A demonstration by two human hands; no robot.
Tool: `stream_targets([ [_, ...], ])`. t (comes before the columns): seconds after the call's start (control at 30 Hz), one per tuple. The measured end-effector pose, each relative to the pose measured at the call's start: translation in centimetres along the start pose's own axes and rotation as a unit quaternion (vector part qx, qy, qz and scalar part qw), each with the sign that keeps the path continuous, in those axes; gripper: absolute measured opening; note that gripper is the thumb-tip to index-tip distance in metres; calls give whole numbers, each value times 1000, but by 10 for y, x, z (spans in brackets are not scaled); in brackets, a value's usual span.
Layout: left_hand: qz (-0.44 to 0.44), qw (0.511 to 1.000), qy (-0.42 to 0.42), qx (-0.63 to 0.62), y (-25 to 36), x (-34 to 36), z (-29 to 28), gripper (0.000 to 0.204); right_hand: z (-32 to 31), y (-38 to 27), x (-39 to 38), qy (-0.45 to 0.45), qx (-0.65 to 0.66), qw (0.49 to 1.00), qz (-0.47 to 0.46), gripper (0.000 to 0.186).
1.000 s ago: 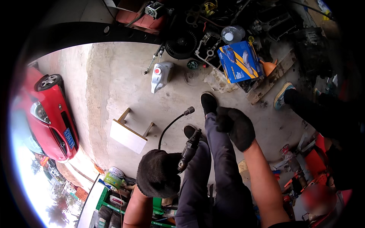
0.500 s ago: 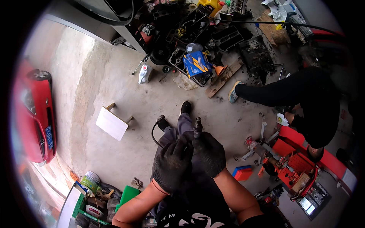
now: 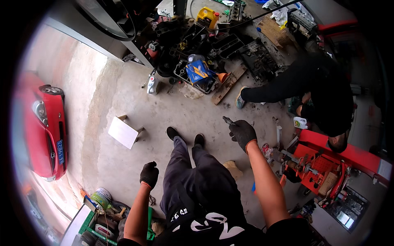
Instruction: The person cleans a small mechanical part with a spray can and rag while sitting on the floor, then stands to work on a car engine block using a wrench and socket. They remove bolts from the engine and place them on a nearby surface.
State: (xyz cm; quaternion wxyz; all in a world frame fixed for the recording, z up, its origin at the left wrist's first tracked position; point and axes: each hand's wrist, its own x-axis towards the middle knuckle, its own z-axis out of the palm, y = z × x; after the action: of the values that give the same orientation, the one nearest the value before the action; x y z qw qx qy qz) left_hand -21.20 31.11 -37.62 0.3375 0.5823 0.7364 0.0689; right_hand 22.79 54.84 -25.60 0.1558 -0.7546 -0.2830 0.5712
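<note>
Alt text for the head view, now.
Black-gloved right hand holds a short dark tool above concrete floor; the gloved left hand is apart. White-topped stool and red car at left, co-worker at right.

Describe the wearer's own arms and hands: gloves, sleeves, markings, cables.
Left hand and right hand: both in dark, close-fitting fabric work gloves, with an orange-red cuff edge clear on the right. Forearms bare. Short black sleeves, no markings visible on them. No cables seen along the arms.
</note>
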Motion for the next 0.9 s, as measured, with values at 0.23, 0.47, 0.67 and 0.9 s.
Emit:
stream_targets([
  [0.23, -446, 826, -97, -331, -25, -93, -5, 25, -80, 43, 3, 26, -31, 996, 73, 45],
  [0.47, -235, 953, -171, -79, -47, -117, -22, 38, -110, 80, -24, 34, -38, 998, 28, 59],
  [0.67, -257, 932, -209, -147, -41, -38, -54, 58, -108, 88, -55, 79, -42, 996, 28, 59],
  [0.9, -147, 963, -152, -167, -71, 75, -84, 43, -74, 107, -80, 156, 134, 972, 113, 46],
])
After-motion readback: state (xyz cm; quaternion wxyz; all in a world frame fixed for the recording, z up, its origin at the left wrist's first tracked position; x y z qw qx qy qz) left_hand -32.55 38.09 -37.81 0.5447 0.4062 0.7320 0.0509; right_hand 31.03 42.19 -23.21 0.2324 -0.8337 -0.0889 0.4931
